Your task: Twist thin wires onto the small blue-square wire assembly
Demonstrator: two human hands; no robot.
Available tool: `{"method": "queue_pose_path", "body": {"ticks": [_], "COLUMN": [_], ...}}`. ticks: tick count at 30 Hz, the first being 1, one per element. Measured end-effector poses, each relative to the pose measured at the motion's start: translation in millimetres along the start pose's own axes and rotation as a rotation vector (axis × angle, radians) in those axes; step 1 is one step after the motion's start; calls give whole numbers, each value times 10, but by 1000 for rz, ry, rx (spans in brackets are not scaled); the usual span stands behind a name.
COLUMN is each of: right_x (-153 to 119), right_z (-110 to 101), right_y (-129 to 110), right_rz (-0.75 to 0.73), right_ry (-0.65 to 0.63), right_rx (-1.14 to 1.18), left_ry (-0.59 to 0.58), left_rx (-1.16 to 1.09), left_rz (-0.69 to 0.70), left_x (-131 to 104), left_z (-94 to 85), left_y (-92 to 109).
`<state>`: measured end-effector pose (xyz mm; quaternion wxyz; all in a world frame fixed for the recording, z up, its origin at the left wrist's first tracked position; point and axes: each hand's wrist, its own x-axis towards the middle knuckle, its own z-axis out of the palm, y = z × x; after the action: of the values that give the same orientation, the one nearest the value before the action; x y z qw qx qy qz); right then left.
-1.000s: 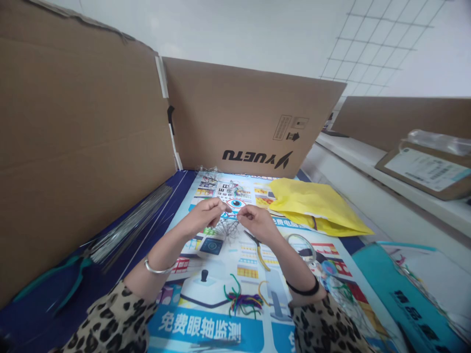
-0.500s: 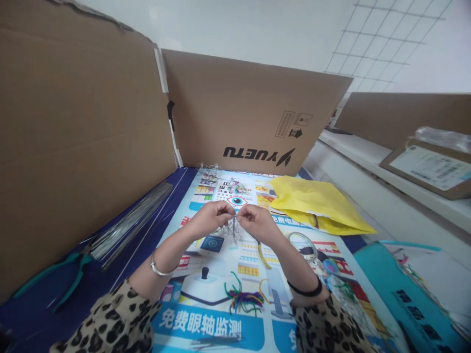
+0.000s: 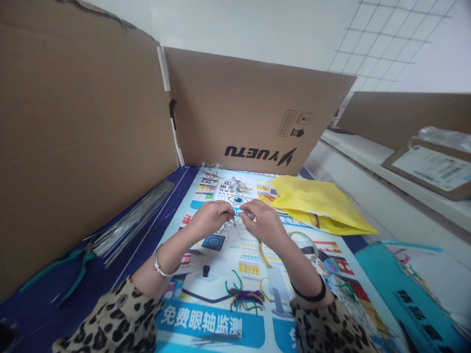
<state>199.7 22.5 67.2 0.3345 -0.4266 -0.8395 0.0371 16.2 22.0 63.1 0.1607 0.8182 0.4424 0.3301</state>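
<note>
right hand (image 3: 264,223) shifted slightly off left hand (image 3: 211,218) since a half-second ago; small gap between them. teal pliers (image 3: 73,283), slim curved handles; straight silvery wires (image 3: 130,226), fanned bundle; left hand palm-down, thumb and forefinger pinched on thin spiky strands (image 3: 231,227), which dangle below the fingertips over a glossy printed sheet (image 3: 217,255); right hand angled inward, fingers curled, grip: cannot tell; crumpled yellow pouch (image 3: 320,203), flat, soft-edged.

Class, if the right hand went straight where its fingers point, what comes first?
The right hand would likely meet the left hand, just across a narrow gap, though depth is unclear.
</note>
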Motion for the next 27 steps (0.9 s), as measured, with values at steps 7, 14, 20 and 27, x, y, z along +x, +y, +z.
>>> {"method": "queue_pose_path", "body": {"ticks": [7, 14, 20, 27], "right_x": [-25, -23, -31, -27], "right_z": [104, 106, 89, 102], "right_y": [39, 22, -12, 23], "right_rz": [-136, -138, -152, -175], "right_ry": [34, 13, 45, -55], "right_rx": [-19, 2, 29, 134], "left_ry": [-43, -75, -8, 17], "left_rx": [-54, -188, -538, -418], "left_rz": [24, -77, -305, -211], "left_x": [-5, -2, 27, 17], "left_z": [-6, 16, 28, 8], "left_y": [1, -3, -20, -25]}}
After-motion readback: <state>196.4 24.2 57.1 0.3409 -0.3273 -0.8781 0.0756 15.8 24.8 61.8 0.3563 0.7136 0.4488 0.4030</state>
